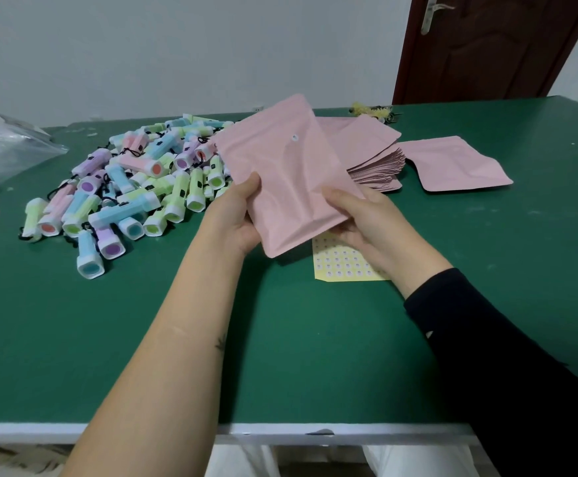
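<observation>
The left grip (236, 215) pinches a pink pouch (280, 180) at its lower left edge, thumb on the front, while the right grip (360, 222) curls round the lower right edge. The pouch, with a small round sticker (294, 138) near its top, is held tilted above the green worktop (280, 339), just over a yellow sticker sheet (346, 266). Behind it lies a fanned stack (377, 160) of matching pouches, with a single spare (459, 163) flat to the right. A heap of pastel torches (126, 187) sprawls at left, with a clear plastic bag (2, 149) beyond it.
</observation>
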Available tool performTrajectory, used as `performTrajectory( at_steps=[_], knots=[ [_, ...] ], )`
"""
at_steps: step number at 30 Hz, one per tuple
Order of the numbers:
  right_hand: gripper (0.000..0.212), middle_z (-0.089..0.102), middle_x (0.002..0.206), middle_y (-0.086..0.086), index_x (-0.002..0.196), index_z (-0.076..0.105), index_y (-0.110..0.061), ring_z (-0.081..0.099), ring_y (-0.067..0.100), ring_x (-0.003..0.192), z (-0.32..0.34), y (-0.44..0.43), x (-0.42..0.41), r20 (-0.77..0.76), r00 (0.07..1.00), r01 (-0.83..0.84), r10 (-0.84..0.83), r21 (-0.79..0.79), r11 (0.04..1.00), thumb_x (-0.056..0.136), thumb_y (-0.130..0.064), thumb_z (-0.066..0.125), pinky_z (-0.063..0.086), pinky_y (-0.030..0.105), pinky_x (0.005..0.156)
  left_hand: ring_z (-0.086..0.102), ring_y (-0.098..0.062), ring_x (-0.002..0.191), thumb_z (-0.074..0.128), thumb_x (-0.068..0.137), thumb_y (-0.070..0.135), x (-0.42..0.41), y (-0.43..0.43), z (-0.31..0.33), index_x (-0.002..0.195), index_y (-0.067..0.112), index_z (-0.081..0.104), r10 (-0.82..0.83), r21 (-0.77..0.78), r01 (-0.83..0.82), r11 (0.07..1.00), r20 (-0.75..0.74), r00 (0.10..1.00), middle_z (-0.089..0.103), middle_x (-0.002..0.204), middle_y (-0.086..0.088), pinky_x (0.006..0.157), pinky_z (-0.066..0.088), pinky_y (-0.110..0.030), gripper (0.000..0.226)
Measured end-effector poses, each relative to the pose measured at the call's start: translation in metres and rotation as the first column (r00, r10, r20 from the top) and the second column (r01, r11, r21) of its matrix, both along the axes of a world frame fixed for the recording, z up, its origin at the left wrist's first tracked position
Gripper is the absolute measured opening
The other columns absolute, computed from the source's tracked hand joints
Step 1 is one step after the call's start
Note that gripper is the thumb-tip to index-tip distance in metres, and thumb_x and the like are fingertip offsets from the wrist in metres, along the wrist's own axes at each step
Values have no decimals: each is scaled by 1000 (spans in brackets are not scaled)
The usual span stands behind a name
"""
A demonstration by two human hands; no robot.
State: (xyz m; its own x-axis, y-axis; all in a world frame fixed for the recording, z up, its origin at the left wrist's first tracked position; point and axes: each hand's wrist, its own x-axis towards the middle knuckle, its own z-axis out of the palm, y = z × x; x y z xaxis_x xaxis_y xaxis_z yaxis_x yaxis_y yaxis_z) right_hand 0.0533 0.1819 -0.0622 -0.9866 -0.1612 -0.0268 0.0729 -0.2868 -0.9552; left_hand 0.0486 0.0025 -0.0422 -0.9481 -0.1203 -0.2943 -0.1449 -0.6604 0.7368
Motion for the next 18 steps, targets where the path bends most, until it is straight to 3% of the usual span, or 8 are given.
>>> performTrajectory(
  at_steps=[3,6,9,14,18],
  knots=[
    [26,76,101,2,115,61,-16,73,20,92,0,-5,-1,117,990,-54,73,-157,986,89,-18,68,60,37,75,72,-28,85,56,98,7,-1,9,-1,116,3,63,54,154,-53,987,0,999,76,94,-13,71,58,-49,20],
    [21,76,101,2,113,61,-16,73,18,91,-5,-11,-1,117,988,-92,104,-100,991,93,-18,65,60,33,65,68,-32,100,53,100,10,0,19,-5,124,2,60,58,203,-59,977,11,998,73,103,-15,87,52,-54,26],
    [15,75,104,3,108,63,-16,72,20,95,-6,-10,-2,86,993,-73,78,-63,995,93,-16,64,61,35,73,67,-33,104,53,100,10,1,18,-6,120,1,61,60,232,-63,971,20,998,72,109,-16,92,51,-53,24],
    [10,75,104,3,104,65,-17,72,19,93,-2,-3,-3,31,999,-41,41,26,999,94,-15,63,60,33,68,71,-18,78,62,94,5,-4,-3,-5,95,6,64,174,155,-181,971,61,983,73,73,-4,82,60,-33,2],
    [14,72,110,6,108,64,-15,71,22,98,-1,-6,-1,-2,1000,3,-3,86,996,95,-18,62,61,38,71,69,-15,76,65,93,7,-4,-10,-7,89,9,63,202,119,-211,970,83,976,71,79,-2,75,59,-29,4]
  ],
)
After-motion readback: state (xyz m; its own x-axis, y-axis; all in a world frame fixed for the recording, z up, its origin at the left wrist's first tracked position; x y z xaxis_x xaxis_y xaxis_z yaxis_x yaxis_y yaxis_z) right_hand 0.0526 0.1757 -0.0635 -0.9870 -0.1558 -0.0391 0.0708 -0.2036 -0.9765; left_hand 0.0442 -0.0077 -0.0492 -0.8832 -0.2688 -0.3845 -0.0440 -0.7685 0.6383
